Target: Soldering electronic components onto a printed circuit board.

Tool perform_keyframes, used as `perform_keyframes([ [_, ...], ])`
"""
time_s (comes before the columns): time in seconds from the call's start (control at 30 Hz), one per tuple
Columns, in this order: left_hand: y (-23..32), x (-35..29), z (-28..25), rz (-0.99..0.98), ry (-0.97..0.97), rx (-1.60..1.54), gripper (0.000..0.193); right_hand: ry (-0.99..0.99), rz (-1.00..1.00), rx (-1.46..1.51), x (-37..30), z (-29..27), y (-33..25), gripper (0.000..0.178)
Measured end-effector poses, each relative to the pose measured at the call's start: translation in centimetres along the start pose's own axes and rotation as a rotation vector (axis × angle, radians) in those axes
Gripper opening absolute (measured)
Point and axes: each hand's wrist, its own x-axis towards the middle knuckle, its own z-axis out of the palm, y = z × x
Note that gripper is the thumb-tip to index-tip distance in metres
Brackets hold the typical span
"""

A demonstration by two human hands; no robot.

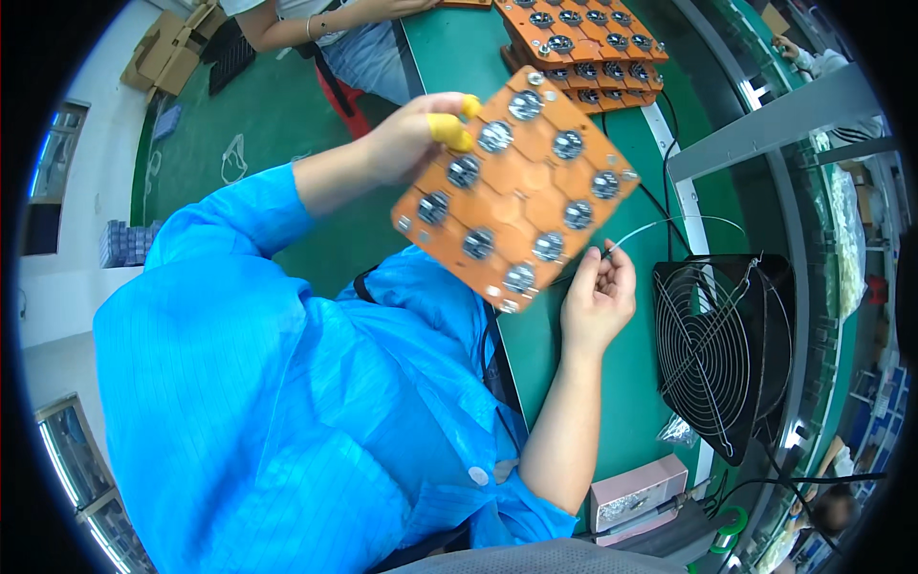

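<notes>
My left hand [421, 139], with yellow finger cots on its fingers, grips the upper left edge of an orange fixture plate [521, 196]. The plate is tilted above the green bench and slightly blurred. Round, dark, shiny parts sit in its pockets, with small metal studs at its corners. Close to the plate's lower right edge, my right hand [601, 297] has its fingers pinched round the end of a thin pale tube or cord [669, 220], which arcs away to the right. What sits at its tip is partly hidden by the plate.
More orange plates [583, 43] are stacked at the far end of the green bench [535, 354]. A black fan [712, 354] with a wire guard stands at right. Nearer are a pink box [639, 497], a green spool [732, 526] and black cables. Another person [335, 29] sits beyond.
</notes>
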Motion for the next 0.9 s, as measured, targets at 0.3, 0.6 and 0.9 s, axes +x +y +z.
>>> perform_keyframes([
  [0.3,1.4,-2.3,-8.0,0.011,0.265,-0.174,0.027,0.027,-0.054,0.025,0.0,-0.3,-0.1,0.019],
  [0.6,-0.7,1.2,-10.7,0.233,0.668,-0.224,0.029,0.013,-0.064,-0.015,0.0,1.1,-1.6,0.020],
  [0.9,-2.6,4.5,-9.5,0.220,0.992,-0.046,0.026,0.006,-0.033,0.017,-0.2,1.6,-2.3,0.020],
])
